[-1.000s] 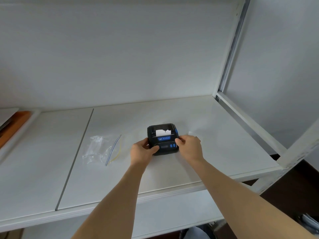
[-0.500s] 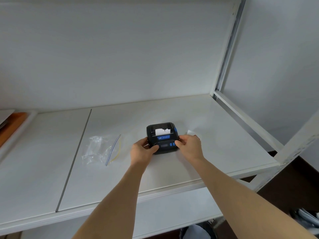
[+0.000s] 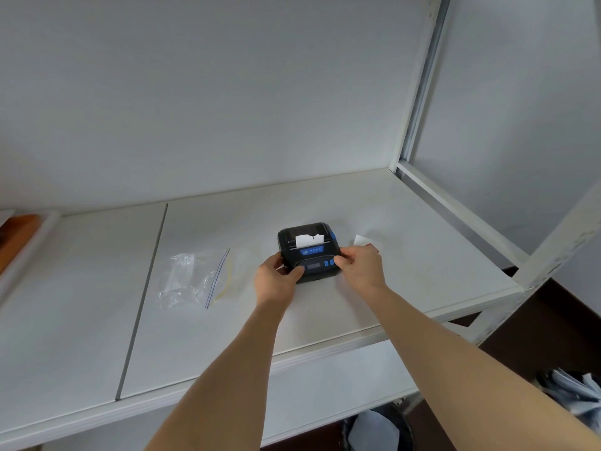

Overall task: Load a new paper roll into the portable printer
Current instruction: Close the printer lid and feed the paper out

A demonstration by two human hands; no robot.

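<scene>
— Where do we find the printer (image 3: 308, 252)?

— On the white shelf (image 3: 406, 271), right of centre, with a paper strip (image 3: 309, 239) sticking out of its top.

— And our hands?

— Our left hand (image 3: 276, 281) and right hand (image 3: 359, 266) grip its near corners, thumbs on top. A clear plastic bag (image 3: 192, 278) lies to the left.

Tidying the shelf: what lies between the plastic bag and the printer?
Only bare shelf between plastic bag and printer, apart from the gripping left hand; head view.
</scene>
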